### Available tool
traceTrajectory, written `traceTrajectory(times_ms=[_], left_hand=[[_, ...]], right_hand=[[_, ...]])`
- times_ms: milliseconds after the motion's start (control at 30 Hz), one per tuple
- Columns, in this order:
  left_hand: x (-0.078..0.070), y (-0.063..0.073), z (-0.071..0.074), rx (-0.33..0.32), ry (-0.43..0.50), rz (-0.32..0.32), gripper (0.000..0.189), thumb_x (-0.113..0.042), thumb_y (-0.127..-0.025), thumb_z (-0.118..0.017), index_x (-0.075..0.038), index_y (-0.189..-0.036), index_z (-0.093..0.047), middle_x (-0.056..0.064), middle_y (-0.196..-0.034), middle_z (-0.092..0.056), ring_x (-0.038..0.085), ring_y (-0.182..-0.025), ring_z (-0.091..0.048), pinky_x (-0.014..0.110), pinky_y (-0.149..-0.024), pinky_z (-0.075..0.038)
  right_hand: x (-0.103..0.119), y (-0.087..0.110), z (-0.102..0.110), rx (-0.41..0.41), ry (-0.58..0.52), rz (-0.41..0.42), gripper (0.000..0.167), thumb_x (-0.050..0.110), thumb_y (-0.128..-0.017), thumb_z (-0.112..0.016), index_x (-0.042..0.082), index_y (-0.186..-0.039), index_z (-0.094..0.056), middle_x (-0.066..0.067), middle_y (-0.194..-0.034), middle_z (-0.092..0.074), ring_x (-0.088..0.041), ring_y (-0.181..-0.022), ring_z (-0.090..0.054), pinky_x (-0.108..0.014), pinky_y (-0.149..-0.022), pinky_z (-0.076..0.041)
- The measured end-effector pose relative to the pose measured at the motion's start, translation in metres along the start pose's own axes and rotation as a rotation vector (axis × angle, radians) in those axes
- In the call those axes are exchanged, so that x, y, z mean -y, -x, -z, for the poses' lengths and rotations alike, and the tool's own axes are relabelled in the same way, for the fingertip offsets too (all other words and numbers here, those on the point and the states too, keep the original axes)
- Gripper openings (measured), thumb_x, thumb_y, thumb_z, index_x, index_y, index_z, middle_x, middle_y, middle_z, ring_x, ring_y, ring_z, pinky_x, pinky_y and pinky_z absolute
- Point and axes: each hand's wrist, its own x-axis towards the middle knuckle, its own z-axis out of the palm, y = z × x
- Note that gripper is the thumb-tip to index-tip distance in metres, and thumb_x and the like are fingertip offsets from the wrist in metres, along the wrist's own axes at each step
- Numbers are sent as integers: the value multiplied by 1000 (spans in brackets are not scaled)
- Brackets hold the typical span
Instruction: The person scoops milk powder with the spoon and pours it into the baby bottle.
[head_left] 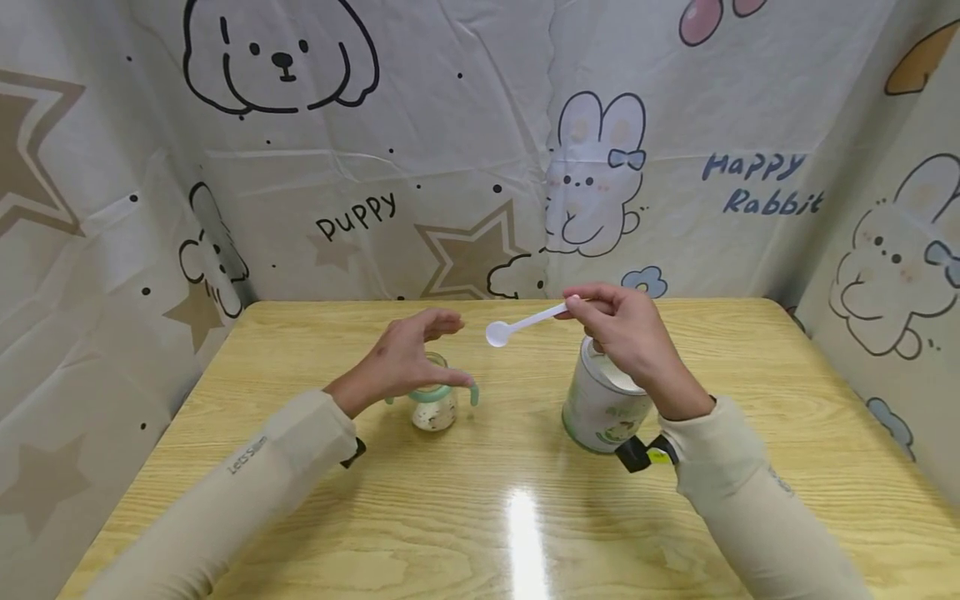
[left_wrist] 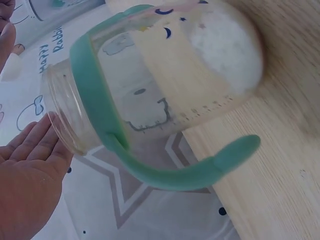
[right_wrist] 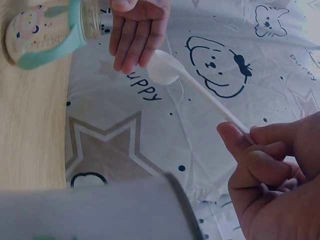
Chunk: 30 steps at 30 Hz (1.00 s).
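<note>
A clear baby bottle (head_left: 435,415) with green handles stands uncapped on the table, white powder in its bottom. My left hand (head_left: 405,354) is beside and above the bottle's neck, fingers extended and thumb apart; in the left wrist view its fingertips appear at the rim, contact unclear. Between thumb and fingers, my right hand (head_left: 633,333) pinches the handle of a white measuring scoop (head_left: 536,317). The scoop's bowl points left, in the air between bottle and tin; its contents cannot be made out. Below the right hand stands an open milk powder tin (head_left: 600,408), partly covered by that hand.
The wooden table (head_left: 337,533) reaches back to a printed cloth (head_left: 450,150) that hangs behind and along both sides. Bottle and tin stand apart, the bottle on the left and the tin on the right.
</note>
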Motion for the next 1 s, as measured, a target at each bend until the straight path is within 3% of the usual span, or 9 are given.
traceTrajectory(times_ms=[133, 367, 667, 1000], left_hand=[[-4, -4, -3, 5, 2, -12, 86, -31, -70, -93, -2, -139, -51, 13, -139, -58, 31, -129, -54, 48, -108, -44], [-10, -10, -9, 14, 34, 2, 86, -30, -69, -94, -3, -139, -52, 11, -139, -58, 30, -130, -53, 44, -109, -43], [-15, -14, -17, 26, 58, -26, 87, -30, -68, -94, -4, -140, -52, 9, -139, -58, 28, -130, -53, 43, -109, -44], [-23, -22, -29, 43, 69, -38, 88, -30, -68, -94, -6, -141, -51, 8, -140, -58, 27, -130, -53, 41, -108, -45]], right_hand=[[-3, 3, 10, -7, 11, 4, 33, 24, -103, -59, 3, -127, -65, 0, -99, -74, -7, -58, -41, -19, -49, -36], [-7, 9, 26, -45, 43, 21, 36, 33, -101, -62, 1, -116, -63, 9, -90, -73, -11, -61, -45, -21, -52, -37], [-14, 13, 39, -124, -15, 8, 30, 28, -99, -65, 1, -113, -62, 16, -86, -72, -9, -61, -49, -19, -54, -42], [-21, 17, 51, -189, -30, 15, 29, 30, -98, -67, 4, -111, -64, 16, -85, -72, -10, -63, -50, -17, -57, -47]])
